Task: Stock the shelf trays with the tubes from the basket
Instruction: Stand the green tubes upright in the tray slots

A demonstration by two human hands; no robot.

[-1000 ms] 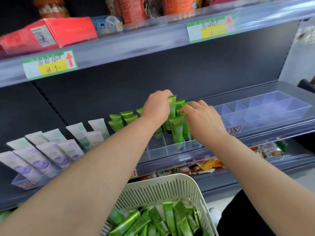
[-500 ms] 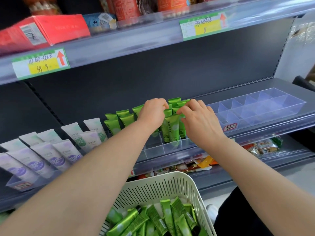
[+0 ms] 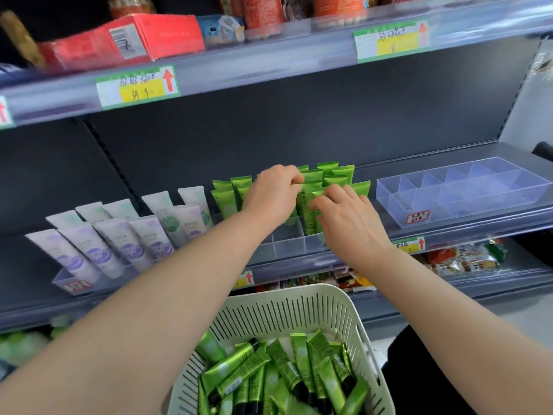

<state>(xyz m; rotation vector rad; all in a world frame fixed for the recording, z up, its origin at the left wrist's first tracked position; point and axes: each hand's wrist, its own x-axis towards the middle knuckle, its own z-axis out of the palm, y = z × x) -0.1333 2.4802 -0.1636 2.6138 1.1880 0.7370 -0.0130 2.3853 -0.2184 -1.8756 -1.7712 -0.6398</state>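
Note:
Several green tubes (image 3: 335, 176) stand upright in a clear divided tray (image 3: 288, 247) on the middle shelf. My left hand (image 3: 270, 194) and my right hand (image 3: 344, 217) meet at the front row, and both pinch the crimped top of one green tube (image 3: 308, 202) standing in a compartment. The white slotted basket (image 3: 287, 313) below my arms holds several more green tubes (image 3: 281, 372) lying loose.
White and purple tubes (image 3: 119, 235) fill a tray at the left. A clear divided tray (image 3: 460, 190) with nothing in it sits at the right. The upper shelf carries a red box (image 3: 125, 40) and price labels. Snack packets (image 3: 463, 259) lie on the shelf below.
Both hands have stayed at the front green tubes and sunk slightly with the tube between them. The view has shifted to the left, so the shelf appears further right.

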